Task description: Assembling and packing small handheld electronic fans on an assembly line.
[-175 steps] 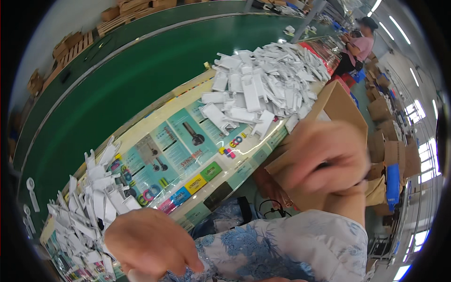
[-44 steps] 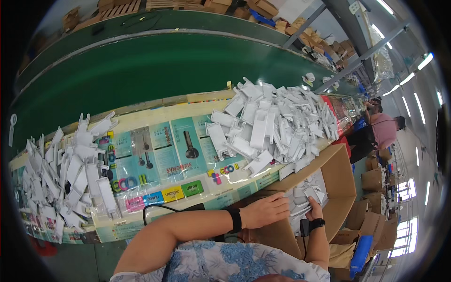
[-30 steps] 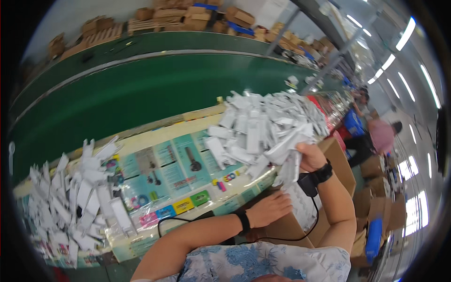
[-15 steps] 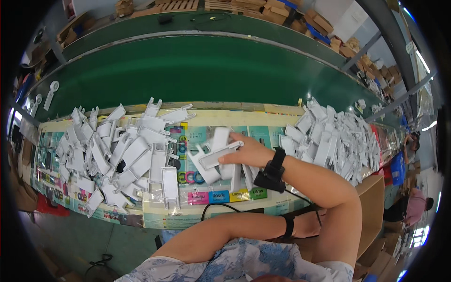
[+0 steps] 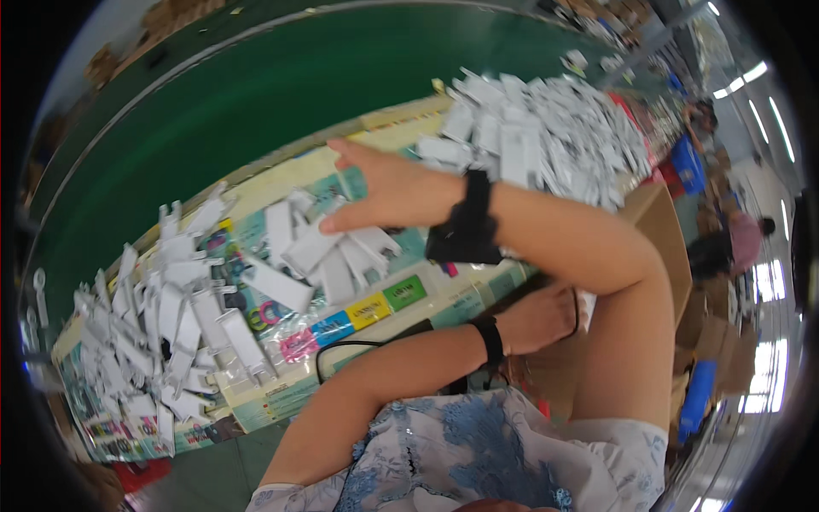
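My right hand [image 5: 388, 192] reaches across to the left with its fingers spread, just above a small loose bunch of white flat packets [image 5: 328, 256] lying on the colourful printed sheet [image 5: 375, 307] of the table. It wears a black wrist strap. My left hand [image 5: 537, 320], also with a black strap, crosses under the right arm and rests low at the edge of a brown cardboard box [image 5: 661, 230]. Its fingers are partly hidden, so I cannot tell whether it holds anything.
A big heap of white packets [image 5: 546, 136] lies at the right of the table, and another spread [image 5: 171, 316] at the left. A green conveyor belt [image 5: 256, 111] runs behind. A black cable [image 5: 367, 346] hangs along the front edge. Another person [image 5: 742, 239] sits far right.
My right hand lifted a bundle of white packets from the box side, carried it left to the middle of the table and let go. The view swung left with it.
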